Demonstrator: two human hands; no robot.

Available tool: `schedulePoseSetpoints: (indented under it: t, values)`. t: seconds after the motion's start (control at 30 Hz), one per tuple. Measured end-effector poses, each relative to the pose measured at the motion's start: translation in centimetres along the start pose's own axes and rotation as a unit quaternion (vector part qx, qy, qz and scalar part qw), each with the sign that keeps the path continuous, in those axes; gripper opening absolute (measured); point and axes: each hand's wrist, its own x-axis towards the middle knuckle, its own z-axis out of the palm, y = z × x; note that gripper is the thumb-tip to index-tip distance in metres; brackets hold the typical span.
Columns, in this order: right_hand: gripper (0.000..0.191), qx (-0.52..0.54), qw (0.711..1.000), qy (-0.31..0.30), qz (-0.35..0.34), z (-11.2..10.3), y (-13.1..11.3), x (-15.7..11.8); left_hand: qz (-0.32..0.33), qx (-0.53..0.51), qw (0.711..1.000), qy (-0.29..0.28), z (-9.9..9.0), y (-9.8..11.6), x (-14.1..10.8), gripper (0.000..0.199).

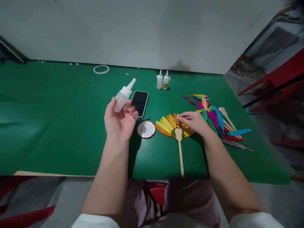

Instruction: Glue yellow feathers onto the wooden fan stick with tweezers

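Raised over the table, my left hand point(121, 120) has its fingers closed around a white squeeze glue bottle point(122, 98), its nozzle pointing up and to the right. My right hand point(193, 121) pinches slim tweezers point(187, 117), whose tip reaches the feathers of a fan. This feather fan point(166, 124) lies on the table, yellow and orange feathers spread around the top of its wooden handle point(180, 152). Part of the fan's right side is hidden by my right hand. Between the hands sits a round, red-rimmed lid point(146, 129) with a whitish, speckled inside.
Behind my left hand lies a phone point(140, 103). Two small bottles point(162, 80) stand near the wall, and a white ring point(101, 69) lies further left. Loose coloured feathers point(215, 118) and wooden sticks point(229, 120) are piled right of my right hand on the green table point(59, 126).
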Motion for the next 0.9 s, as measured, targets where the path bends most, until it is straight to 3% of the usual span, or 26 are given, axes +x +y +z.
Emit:
schedulePoseSetpoints:
  t: [0.57,0.9]
  values:
    - [0.033,-0.09,0.995,0.026,-0.013,-0.13,-0.31,-0.1,-0.003,-0.005,1.0,-0.004,-0.03,-0.03,0.07,0.02]
    - [0.029,-0.061,0.998,0.017,-0.004,0.07,-0.31,0.02,-0.008,-0.008,1.0,-0.006,-0.06,-0.05,0.16,0.021]
